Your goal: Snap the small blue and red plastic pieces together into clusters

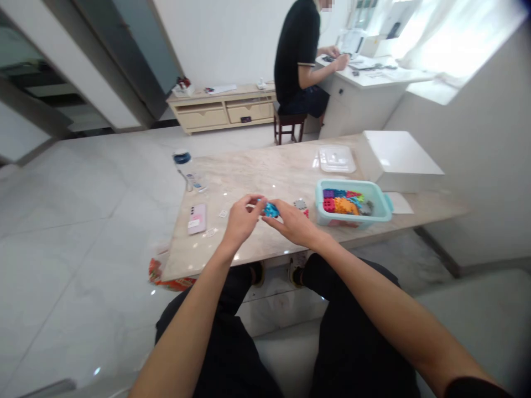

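Between my two hands, just above the table, is a small cluster of blue interlocking toy pieces. My left hand grips its left side between thumb and fingers. From the right, my right hand closes on the same blue pieces, with its fingers partly covering them. Beside that hand on the tabletop lie a grey toy piece and a red one, which is partly hidden. A light teal bin farther right holds several coloured pieces, among them orange, red, purple and green.
A phone and a clear bottle with a blue cap lie at the left. Behind the bin are a clear lid and a white box. Another person sits at a white desk beyond.
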Demonstrator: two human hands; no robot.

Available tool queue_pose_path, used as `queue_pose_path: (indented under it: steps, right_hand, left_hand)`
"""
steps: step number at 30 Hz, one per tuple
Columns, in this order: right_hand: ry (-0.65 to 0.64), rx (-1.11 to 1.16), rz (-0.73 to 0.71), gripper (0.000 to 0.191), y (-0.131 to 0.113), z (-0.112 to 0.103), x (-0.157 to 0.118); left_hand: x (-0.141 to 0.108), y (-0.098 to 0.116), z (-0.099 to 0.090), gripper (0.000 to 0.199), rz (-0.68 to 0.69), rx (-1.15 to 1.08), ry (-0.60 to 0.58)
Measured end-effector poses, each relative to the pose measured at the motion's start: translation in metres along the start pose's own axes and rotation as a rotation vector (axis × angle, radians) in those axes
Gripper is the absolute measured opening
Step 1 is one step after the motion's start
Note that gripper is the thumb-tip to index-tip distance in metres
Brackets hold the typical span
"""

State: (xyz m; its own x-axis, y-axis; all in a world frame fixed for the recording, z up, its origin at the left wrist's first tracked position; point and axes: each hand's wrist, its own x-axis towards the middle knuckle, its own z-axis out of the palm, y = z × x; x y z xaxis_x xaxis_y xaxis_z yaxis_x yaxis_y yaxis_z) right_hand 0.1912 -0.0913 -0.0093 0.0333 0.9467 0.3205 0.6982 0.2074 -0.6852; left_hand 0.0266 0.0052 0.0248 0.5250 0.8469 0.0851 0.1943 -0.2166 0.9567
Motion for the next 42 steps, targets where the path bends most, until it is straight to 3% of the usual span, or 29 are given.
queue_pose_path:
  steps: [2, 4, 7, 10, 14, 17, 20, 25, 32, 42]
  right_hand:
    - [0.021, -0.062, -0.001, 0.04, 0.006, -0.009, 0.004]
    - [0.086, -0.124, 0.04, 0.043, 0.022, -0.025, 0.007]
    - [0.214, -0.249, 0.132, 0.044, 0.059, -0.061, -0.002]
    - [0.347, -0.366, 0.307, 0.041, 0.1, -0.097, -0.032]
    - [0.314, -0.557, 0.564, 0.046, 0.147, -0.129, -0.071]
    - [0.31, -0.641, 0.599, 0.053, 0.166, -0.137, -0.081]
    - [0.266, -0.598, 0.565, 0.039, 0.172, -0.135, -0.074]
    - [0.051, -0.539, 0.448, 0.03, 0.167, -0.125, -0.044]
    - [-0.143, -0.768, 0.364, 0.027, 0.159, -0.123, -0.009]
    - [-0.126, -0.714, 0.463, 0.036, 0.161, -0.126, -0.006]
  left_hand:
    - [0.005, -0.001, 0.002, 0.053, -0.029, 0.012, 0.11]
    - [0.011, 0.001, 0.007, 0.05, -0.049, 0.0, 0.13]
    - [0.011, 0.011, 0.016, 0.046, -0.056, -0.055, 0.113]
    - [0.002, 0.026, 0.028, 0.042, -0.057, -0.087, 0.061]
    - [-0.003, 0.037, 0.04, 0.038, -0.051, -0.105, 0.029]
    - [-0.002, 0.038, 0.041, 0.036, -0.051, -0.117, 0.031]
    - [-0.002, 0.036, 0.036, 0.034, -0.068, -0.128, 0.048]
    - [-0.001, 0.034, 0.028, 0.031, -0.099, -0.147, 0.082]
    - [-0.001, 0.039, 0.026, 0.028, -0.105, -0.177, 0.089]
    - [-0.001, 0.033, 0.021, 0.026, -0.167, -0.256, 0.072]
